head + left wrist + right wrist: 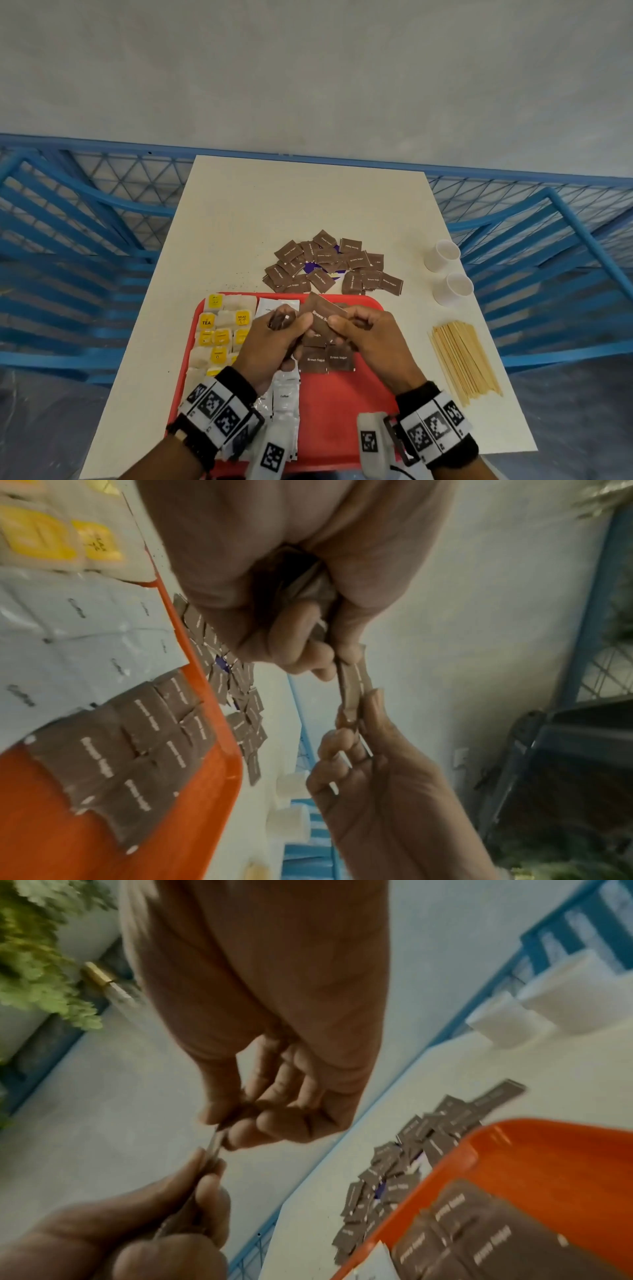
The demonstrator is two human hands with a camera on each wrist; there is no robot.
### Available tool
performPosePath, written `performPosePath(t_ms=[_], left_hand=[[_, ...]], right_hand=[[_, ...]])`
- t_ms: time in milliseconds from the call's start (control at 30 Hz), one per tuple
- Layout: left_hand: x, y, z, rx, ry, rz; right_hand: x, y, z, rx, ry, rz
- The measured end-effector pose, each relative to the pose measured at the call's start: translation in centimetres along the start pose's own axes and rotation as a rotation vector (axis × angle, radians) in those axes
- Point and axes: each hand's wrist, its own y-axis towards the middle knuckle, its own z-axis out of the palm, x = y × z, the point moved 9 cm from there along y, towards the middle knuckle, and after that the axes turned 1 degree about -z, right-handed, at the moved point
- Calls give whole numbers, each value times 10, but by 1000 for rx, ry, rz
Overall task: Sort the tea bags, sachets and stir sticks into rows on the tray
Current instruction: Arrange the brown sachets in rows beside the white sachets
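Over the red tray [363, 383], both hands meet. My left hand [279, 337] grips a small bundle of brown sugar sachets [281, 319]. My right hand [368, 330] pinches one brown sachet [322, 316] that sticks out of that bundle. In the left wrist view this sachet [356, 685] spans between my left hand's fingers [308, 653] and my right hand's fingertips [373, 704]. On the tray lie yellow tea bags [219, 334] at the left, a column of white coffee sachets [284, 394] and several brown sachets [325, 358] in a row. A loose pile of brown sachets [329, 263] sits beyond the tray.
A bundle of wooden stir sticks [464, 359] lies on the table right of the tray. Two white paper cups [443, 255] [454, 289] stand at the table's right edge. Blue railing [85, 240] surrounds the white table [291, 205].
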Motion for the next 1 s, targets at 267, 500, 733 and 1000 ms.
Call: performPosePath(t_ms=[267, 500, 733, 1000], left_hand=[[41, -17, -53, -93, 216, -119], [66, -37, -89, -141, 228, -230], [68, -43, -80, -116, 199, -244], [74, -44, -78, -99, 187, -269]], right_hand=[[-109, -13, -20, 16, -345, 227], [-174, -16, -9, -10, -413, 366], [-179, -6, -2, -90, -560, 377], [-175, -5, -8, -151, -636, 425]])
